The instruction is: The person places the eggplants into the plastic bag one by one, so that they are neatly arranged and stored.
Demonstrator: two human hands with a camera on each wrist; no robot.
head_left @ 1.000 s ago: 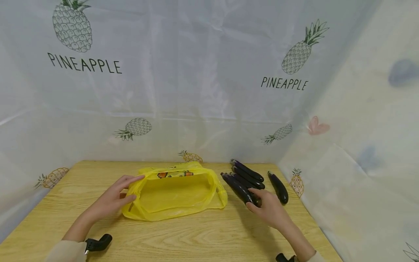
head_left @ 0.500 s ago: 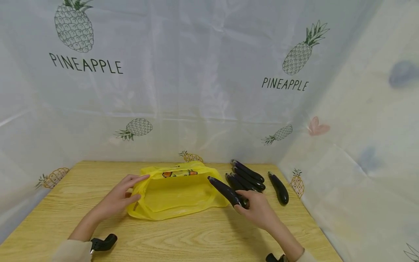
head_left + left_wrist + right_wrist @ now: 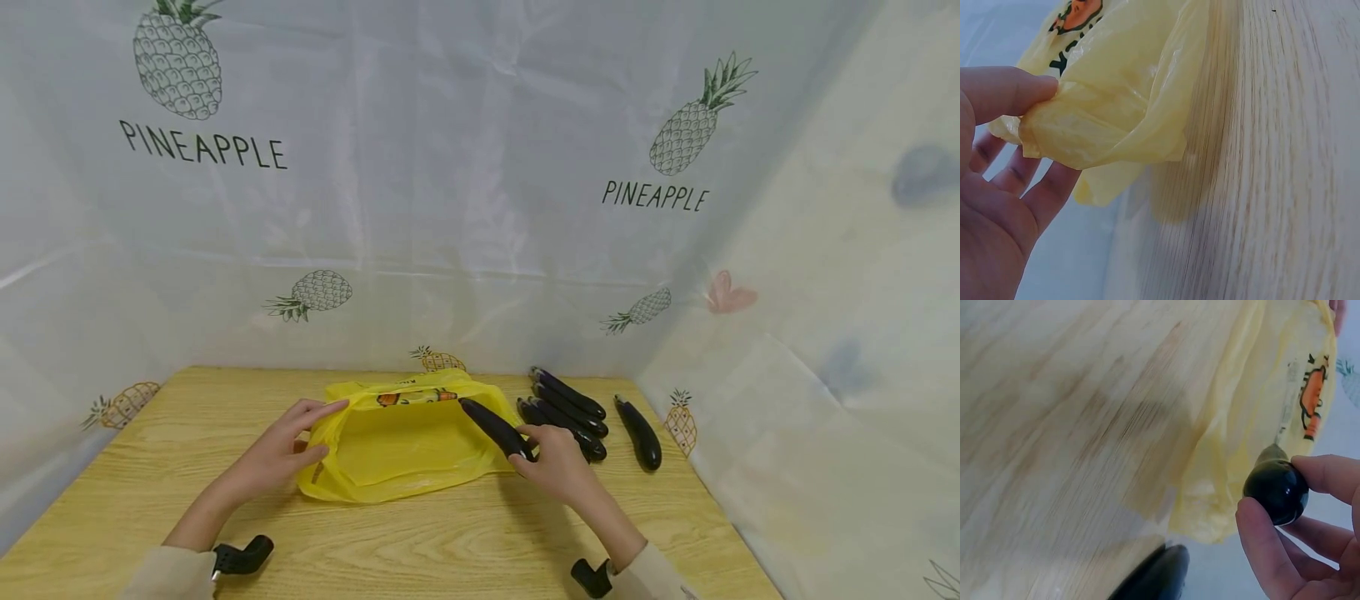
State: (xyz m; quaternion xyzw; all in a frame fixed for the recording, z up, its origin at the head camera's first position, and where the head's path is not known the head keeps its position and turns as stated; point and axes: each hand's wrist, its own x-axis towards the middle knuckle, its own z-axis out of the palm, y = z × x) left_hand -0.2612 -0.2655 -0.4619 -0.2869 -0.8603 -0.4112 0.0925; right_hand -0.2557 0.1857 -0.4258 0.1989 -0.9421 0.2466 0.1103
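A yellow plastic bag (image 3: 405,457) lies on the table with its mouth spread wide. My left hand (image 3: 277,457) pinches the bag's left edge; in the left wrist view the thumb presses on the yellow film (image 3: 1110,106) while the other fingers are behind it. Between thumb and fingertips, my right hand (image 3: 558,467) grips a dark purple eggplant (image 3: 491,427) by its rounded end. The stem end points left over the bag's opening. In the right wrist view the eggplant's glossy end (image 3: 1277,492) faces the camera, overlapping the bag.
Several more eggplants (image 3: 572,408) lie in a cluster right of the bag, and a single eggplant (image 3: 640,433) rests farther right. A pale sheet with printed pineapples (image 3: 480,208) rises behind the wooden table (image 3: 405,542).
My right hand has lifted one eggplant from the cluster and carried it left to the bag's mouth. The left hand and the bag's edge have shifted slightly right.
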